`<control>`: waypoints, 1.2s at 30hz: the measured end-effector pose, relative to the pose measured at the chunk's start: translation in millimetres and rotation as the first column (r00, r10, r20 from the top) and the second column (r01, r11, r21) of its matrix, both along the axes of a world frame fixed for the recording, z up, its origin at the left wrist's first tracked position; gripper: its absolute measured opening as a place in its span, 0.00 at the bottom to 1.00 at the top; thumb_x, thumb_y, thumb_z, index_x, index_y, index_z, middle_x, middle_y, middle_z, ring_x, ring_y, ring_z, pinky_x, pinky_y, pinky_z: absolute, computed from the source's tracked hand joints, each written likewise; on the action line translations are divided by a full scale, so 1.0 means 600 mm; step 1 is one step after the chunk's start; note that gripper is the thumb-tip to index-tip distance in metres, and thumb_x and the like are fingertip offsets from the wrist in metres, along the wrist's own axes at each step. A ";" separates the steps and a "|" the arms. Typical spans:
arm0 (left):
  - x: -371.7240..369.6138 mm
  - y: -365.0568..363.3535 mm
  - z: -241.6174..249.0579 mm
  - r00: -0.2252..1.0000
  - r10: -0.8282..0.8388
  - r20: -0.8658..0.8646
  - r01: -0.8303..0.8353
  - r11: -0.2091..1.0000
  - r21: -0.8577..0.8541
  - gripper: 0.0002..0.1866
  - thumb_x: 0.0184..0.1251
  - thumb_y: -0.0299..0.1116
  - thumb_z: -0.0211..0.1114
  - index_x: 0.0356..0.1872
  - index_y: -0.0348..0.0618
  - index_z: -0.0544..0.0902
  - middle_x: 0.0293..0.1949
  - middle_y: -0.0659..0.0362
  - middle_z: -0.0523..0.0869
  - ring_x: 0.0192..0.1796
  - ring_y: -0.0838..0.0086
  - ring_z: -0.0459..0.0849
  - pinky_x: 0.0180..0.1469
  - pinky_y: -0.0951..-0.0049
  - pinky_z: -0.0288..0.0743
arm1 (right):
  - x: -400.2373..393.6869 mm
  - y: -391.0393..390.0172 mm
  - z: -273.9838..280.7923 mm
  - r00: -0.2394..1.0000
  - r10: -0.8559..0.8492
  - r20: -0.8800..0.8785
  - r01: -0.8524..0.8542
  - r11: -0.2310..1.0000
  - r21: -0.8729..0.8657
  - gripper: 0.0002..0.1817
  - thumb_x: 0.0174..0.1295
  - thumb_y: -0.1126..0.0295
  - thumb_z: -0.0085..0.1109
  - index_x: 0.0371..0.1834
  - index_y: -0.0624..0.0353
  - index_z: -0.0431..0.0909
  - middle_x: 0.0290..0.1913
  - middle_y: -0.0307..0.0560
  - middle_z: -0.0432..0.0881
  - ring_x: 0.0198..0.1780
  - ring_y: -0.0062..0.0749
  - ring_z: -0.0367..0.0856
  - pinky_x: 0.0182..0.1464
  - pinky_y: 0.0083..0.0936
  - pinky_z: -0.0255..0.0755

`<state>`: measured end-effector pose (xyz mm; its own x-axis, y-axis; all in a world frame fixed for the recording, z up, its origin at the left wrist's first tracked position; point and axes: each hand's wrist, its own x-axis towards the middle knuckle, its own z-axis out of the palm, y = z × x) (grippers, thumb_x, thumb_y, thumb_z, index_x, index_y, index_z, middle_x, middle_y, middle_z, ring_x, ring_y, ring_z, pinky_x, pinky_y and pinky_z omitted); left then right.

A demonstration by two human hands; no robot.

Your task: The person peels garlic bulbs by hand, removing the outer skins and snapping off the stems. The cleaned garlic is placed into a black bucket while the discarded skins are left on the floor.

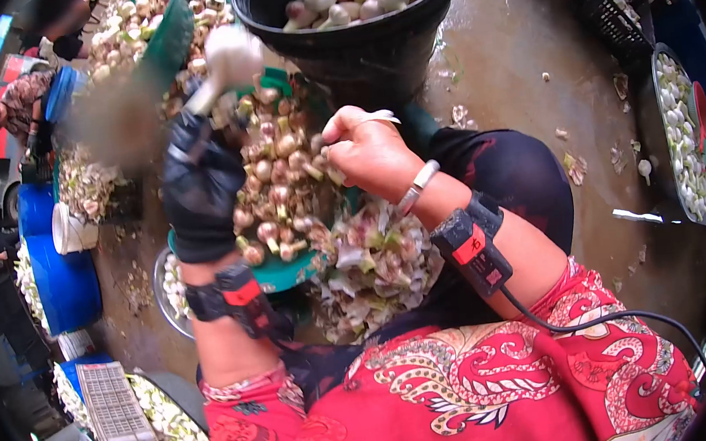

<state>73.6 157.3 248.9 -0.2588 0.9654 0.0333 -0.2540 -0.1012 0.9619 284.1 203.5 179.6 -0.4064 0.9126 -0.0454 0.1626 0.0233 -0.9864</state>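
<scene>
Left hand, in a black glove, closed around the stalk of a peeled garlic bulb, which is raised at 11 o'clock above the tray and blurred; right hand, bare, fingers curled shut, a thin blade showing at its top, resting on the unpeeled garlic heaped on the green tray between the two hands; whether the right hand also grips a bulb cannot be told; a black strap with a red tag on each wrist, a cable running from the right one; a pile of skins at 5 o'clock of the tray, on the lap; a black tub of peeled bulbs at 12 o'clock, just beyond the tray; a crate and a pan of peeled garlic at 2 to 3 o'clock, well apart; blue drums at 9 o'clock; another person seated at 10 o'clock.
</scene>
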 end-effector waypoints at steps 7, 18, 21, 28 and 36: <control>-0.011 -0.088 -0.196 0.740 -0.205 -0.640 -0.155 0.875 -0.459 0.16 0.61 0.30 0.66 0.50 0.39 0.83 0.46 0.53 0.86 0.48 0.69 0.84 0.50 0.70 0.77 | 0.003 -0.017 0.013 0.878 0.349 0.329 -0.435 0.867 0.241 0.08 0.52 0.76 0.53 0.31 0.59 0.83 0.21 0.56 0.78 0.26 0.47 0.78 0.32 0.38 0.71; -0.049 -0.160 -0.585 0.946 -0.053 -0.320 -0.191 0.709 -0.679 0.40 0.54 0.41 0.72 0.65 0.30 0.67 0.55 0.43 0.80 0.58 0.62 0.78 0.60 0.67 0.69 | -0.017 -0.021 0.017 0.951 0.187 0.245 -0.259 0.916 0.307 0.09 0.60 0.66 0.61 0.32 0.60 0.84 0.31 0.49 0.82 0.39 0.37 0.78 0.40 0.30 0.72; -0.032 -0.149 -0.587 0.570 -0.583 -0.579 -0.068 0.669 -0.740 0.30 0.59 0.43 0.67 0.60 0.37 0.75 0.52 0.47 0.83 0.55 0.60 0.80 0.58 0.67 0.70 | -0.023 -0.025 0.003 0.971 0.133 0.198 -0.184 0.946 0.268 0.15 0.52 0.78 0.53 0.42 0.57 0.84 0.37 0.51 0.82 0.45 0.41 0.79 0.47 0.32 0.73; 0.022 -0.120 -0.267 0.602 -0.097 -0.793 -0.038 0.988 -0.150 0.23 0.60 0.19 0.58 0.59 0.36 0.76 0.50 0.45 0.84 0.53 0.60 0.84 0.55 0.69 0.75 | -0.043 -0.039 -0.027 0.959 0.194 0.206 -0.197 0.980 -0.006 0.26 0.48 0.70 0.61 0.55 0.55 0.76 0.46 0.60 0.80 0.51 0.52 0.78 0.54 0.40 0.72; 0.073 -0.165 -0.133 0.491 0.082 -0.867 -0.010 0.996 0.088 0.18 0.66 0.16 0.53 0.55 0.36 0.78 0.50 0.49 0.84 0.49 0.62 0.84 0.53 0.69 0.76 | -0.085 -0.094 -0.072 0.969 0.176 -0.175 -0.181 0.983 -0.012 0.29 0.42 0.72 0.65 0.54 0.58 0.73 0.42 0.56 0.83 0.45 0.47 0.84 0.48 0.32 0.76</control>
